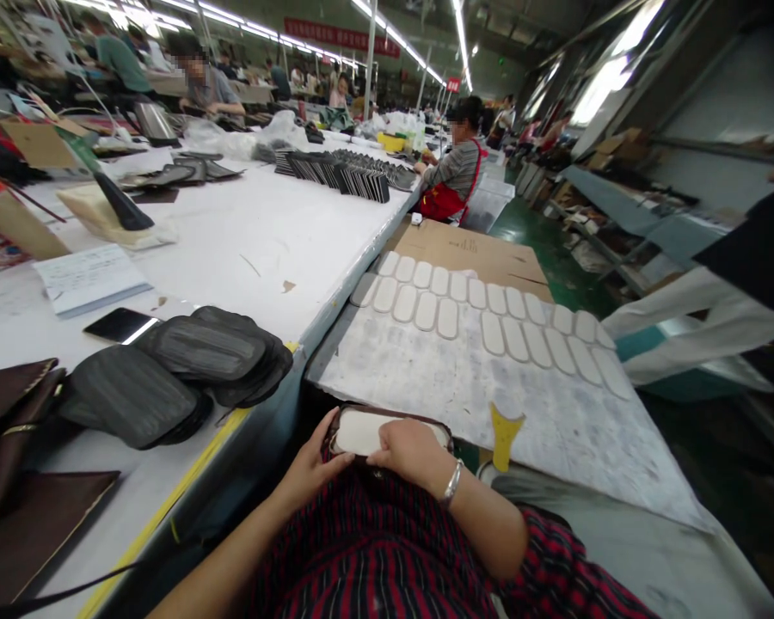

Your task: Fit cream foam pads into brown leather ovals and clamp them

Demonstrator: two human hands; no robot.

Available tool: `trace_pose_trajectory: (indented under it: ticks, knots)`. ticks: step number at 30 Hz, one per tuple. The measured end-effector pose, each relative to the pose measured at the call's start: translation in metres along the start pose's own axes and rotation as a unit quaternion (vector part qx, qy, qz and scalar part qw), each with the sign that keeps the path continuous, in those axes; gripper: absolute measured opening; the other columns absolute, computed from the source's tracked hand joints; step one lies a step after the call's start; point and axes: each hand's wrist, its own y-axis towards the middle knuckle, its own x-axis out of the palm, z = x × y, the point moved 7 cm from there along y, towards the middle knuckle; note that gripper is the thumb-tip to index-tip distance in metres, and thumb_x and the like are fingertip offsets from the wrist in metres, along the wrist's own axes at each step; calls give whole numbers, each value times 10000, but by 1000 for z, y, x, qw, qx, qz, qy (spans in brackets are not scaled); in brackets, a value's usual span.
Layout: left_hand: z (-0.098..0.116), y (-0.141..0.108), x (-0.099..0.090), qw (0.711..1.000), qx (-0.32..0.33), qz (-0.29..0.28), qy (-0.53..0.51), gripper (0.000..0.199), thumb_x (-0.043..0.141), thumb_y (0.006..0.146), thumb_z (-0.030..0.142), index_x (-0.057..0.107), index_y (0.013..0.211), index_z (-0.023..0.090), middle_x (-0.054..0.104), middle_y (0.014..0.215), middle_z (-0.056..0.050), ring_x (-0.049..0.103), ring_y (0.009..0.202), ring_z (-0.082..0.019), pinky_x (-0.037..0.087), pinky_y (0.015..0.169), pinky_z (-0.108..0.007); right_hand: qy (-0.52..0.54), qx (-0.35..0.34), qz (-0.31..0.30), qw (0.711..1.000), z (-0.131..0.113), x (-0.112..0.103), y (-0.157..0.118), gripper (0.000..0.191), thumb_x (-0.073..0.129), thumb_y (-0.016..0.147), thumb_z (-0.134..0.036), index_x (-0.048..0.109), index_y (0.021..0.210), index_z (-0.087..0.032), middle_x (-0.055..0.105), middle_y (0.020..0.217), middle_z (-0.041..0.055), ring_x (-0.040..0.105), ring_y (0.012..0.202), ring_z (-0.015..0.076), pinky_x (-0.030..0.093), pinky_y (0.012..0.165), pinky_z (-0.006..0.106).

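Observation:
In my lap lies an oblong dark brown piece with a raised rim [448, 428], possibly leather, and a white oval panel [359, 430] sits inside it. My left hand [313, 460] grips its left end, thumb along the near edge and fingers at the far side. Curled into a fist, my right hand [413, 449] presses down on the panel, its thumb by the near rim. Whatever its fingers may hold is hidden. Just right of the piece, a yellow fork-ended tool [506, 434] rests at the edge of the side board.
Rows of pale oval pieces [448, 318] lie on the side board [419, 370], before a cardboard sheet [477, 249]. On the white table [232, 241] are stacked black oval pieces [199, 348], a phone [121, 325] and brown leather pieces [45, 524]. A seated co-worker [455, 168] works further along.

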Motion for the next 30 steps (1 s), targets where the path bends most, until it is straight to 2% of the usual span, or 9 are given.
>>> trace_pose_trajectory:
  ticks: [5, 9, 11, 13, 16, 19, 22, 25, 30]
  knots:
    - [3, 1, 1, 1000, -4, 24, 2, 687, 556, 789, 352, 223, 1364, 178, 388, 1387, -145, 402, 1248, -262, 343, 1030, -439, -4, -21, 7, 1000, -21, -7, 11, 327, 563, 744, -476, 661, 760, -165, 671, 780, 96, 617, 729, 226, 387, 570, 271]
    - [6, 3, -4, 984, 34, 28, 172, 695, 508, 808, 406, 186, 1381, 181, 374, 1391, -167, 401, 1248, -282, 361, 1003, -470, 60, -36, 56, 996, -11, -8, -5, 300, 521, 785, -452, 624, 734, -175, 650, 717, 40, 580, 656, 169, 359, 556, 245]
    - [17, 8, -7, 947, 98, 53, 301, 754, 522, 784, 449, 167, 1399, 197, 333, 1420, -164, 328, 1289, -311, 291, 1024, -532, 143, -12, 108, 984, 21, -7, -22, 324, 471, 829, -461, 594, 726, -179, 621, 688, 3, 549, 633, 128, 355, 562, 220]
    - [32, 16, 1, 900, 155, 44, 405, 807, 555, 737, 511, 201, 1401, 221, 331, 1427, -144, 273, 1312, -334, 157, 1050, -592, 214, 90, 169, 958, 80, 1, -47, 385, 380, 877, -474, 562, 717, -175, 592, 666, -7, 533, 630, 113, 366, 574, 207]
    - [48, 37, 29, 859, 173, -64, 478, 837, 586, 665, 595, 322, 1366, 223, 381, 1394, -142, 293, 1298, -355, 1, 1039, -629, 206, 343, 197, 895, 188, 34, -97, 420, 286, 897, -484, 547, 795, -171, 603, 717, 19, 567, 687, 144, 404, 626, 233]
    - [58, 55, 65, 843, 144, -185, 484, 865, 612, 618, 617, 372, 1343, 212, 363, 1394, -163, 321, 1281, -367, -20, 1022, -645, 193, 428, 165, 868, 258, 71, -127, 358, 407, 861, -410, 516, 1017, -108, 630, 913, 119, 604, 853, 209, 425, 710, 278]
    - [69, 63, 100, 837, 137, -245, 470, 894, 618, 611, 614, 342, 1357, 204, 310, 1418, -167, 304, 1292, -358, 19, 1031, -634, 183, 459, 131, 859, 290, 100, -133, 553, 486, 816, -435, 417, 1196, -40, 568, 1103, 223, 556, 1035, 268, 416, 797, 319]
    - [77, 63, 125, 838, 141, -250, 464, 873, 615, 637, 580, 337, 1360, 179, 293, 1423, -179, 283, 1303, -353, 58, 1036, -627, 180, 468, 93, 860, 298, 120, -119, 737, 520, 767, -527, 335, 1281, -33, 544, 1142, 239, 535, 1078, 295, 408, 831, 349]
    - [79, 64, 133, 841, 136, -254, 457, 842, 611, 650, 563, 346, 1353, 183, 278, 1432, -175, 278, 1310, -333, 89, 1048, -594, 180, 471, 46, 862, 309, 132, -93, 881, 600, 689, -540, 252, 1332, -48, 554, 1128, 228, 548, 1055, 319, 397, 853, 403]
